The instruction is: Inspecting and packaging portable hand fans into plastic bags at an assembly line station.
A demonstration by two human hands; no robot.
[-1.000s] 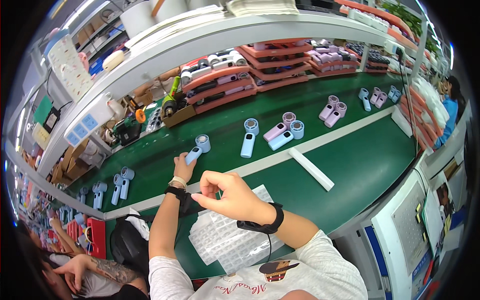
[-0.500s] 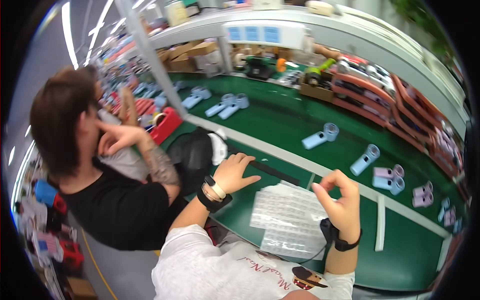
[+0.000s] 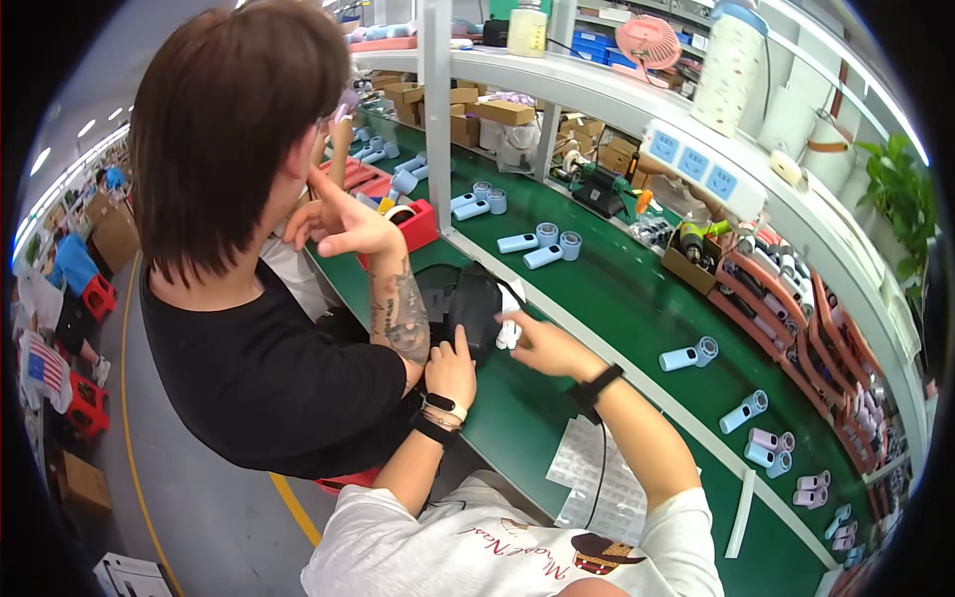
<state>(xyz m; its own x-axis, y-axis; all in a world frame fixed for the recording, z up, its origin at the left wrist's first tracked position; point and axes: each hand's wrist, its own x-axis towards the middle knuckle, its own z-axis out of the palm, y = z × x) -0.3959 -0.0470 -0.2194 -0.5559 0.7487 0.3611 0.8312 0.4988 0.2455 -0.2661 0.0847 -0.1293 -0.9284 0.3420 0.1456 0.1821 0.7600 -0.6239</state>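
Observation:
My left hand (image 3: 453, 366) grips the near edge of a black bag (image 3: 468, 298) that lies on the green bench (image 3: 617, 308). Just right of it, my right hand (image 3: 542, 346) pinches a small white part (image 3: 507, 330) at the bag's right side. Both wrists wear black bands. A sheet of small white pieces (image 3: 597, 483) lies on the bench under my right forearm. A co-worker in a black shirt (image 3: 269, 368) sits close on my left, one hand (image 3: 343, 224) raised near the head and a forearm beside the bag.
Light-blue handheld devices lie in pairs along the bench (image 3: 542, 247) (image 3: 688, 356) (image 3: 744, 410). A red box (image 3: 418, 224) stands past the bag. Red trays (image 3: 786, 318) and a power strip (image 3: 696, 164) line the shelf; a white strip (image 3: 741, 512) lies at right.
The view has swung left toward the co-worker. Both my hands left the sheet of white pieces and reached forward to the black bag; my right hand now holds a small white part.

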